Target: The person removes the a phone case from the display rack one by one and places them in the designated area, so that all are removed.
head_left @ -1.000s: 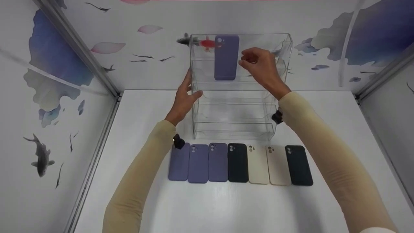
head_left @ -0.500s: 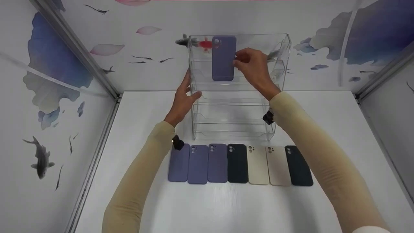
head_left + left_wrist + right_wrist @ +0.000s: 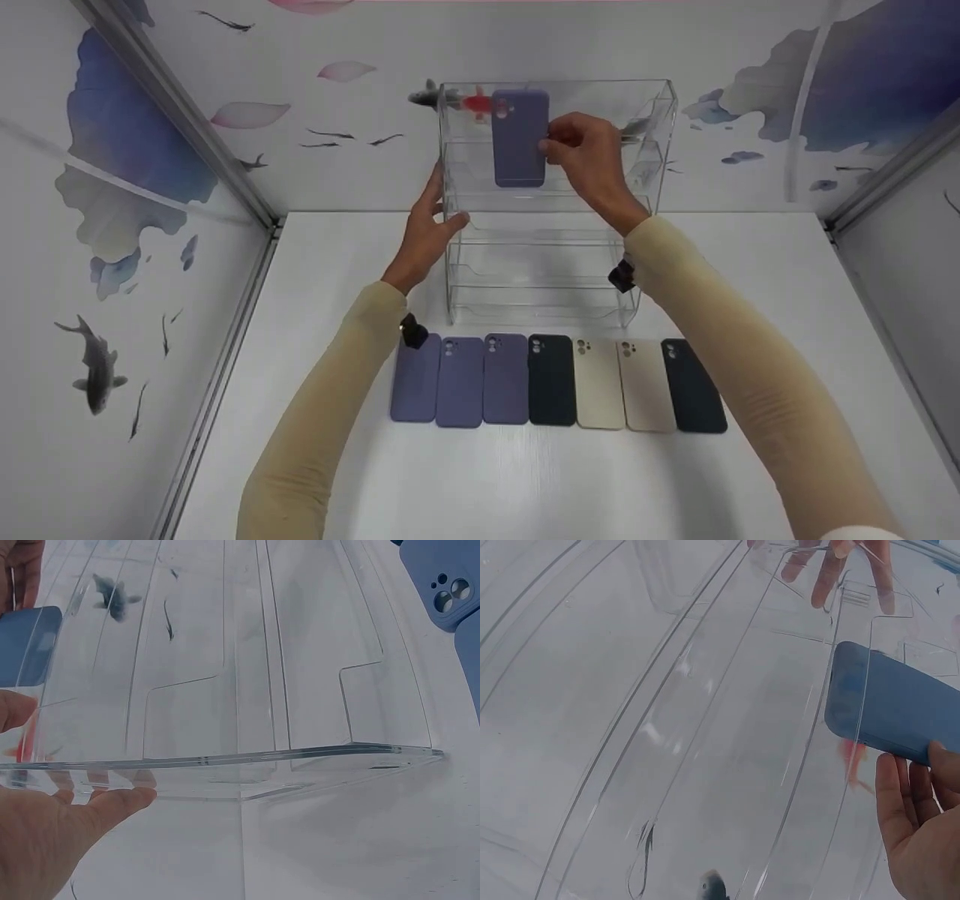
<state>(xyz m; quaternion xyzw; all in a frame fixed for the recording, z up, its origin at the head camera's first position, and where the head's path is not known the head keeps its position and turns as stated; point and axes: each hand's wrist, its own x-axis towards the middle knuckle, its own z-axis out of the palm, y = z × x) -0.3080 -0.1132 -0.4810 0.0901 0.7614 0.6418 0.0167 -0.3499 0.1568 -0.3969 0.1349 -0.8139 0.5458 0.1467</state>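
Note:
A purple phone case (image 3: pixel 519 139) stands in the top tier of a clear acrylic rack (image 3: pixel 540 264), its lower end behind the see-through front lip. My right hand (image 3: pixel 596 154) pinches the case's right edge between thumb and fingers; in the right wrist view the same case (image 3: pixel 900 701) looks blue. On the rack's left side, my left hand (image 3: pixel 427 236) grips the panel, thumb at the front edge and fingers along the outside. The left wrist view shows this hand (image 3: pixel 60 832) against the panel edge, with part of the case (image 3: pixel 28 645) behind clear plastic.
Several phone cases lie in a row before the rack: purple ones (image 3: pixel 459 382), a dark one (image 3: pixel 551 380), cream (image 3: pixel 598 384) and beige ones (image 3: pixel 646 386), another dark one (image 3: pixel 694 386). A printed wall (image 3: pixel 352 172) rises behind the white table (image 3: pixel 480 480).
My right hand has moved left from beside the case and taken hold of its edge. The case's top edge sits slightly lower than before. The left hand stays on the rack.

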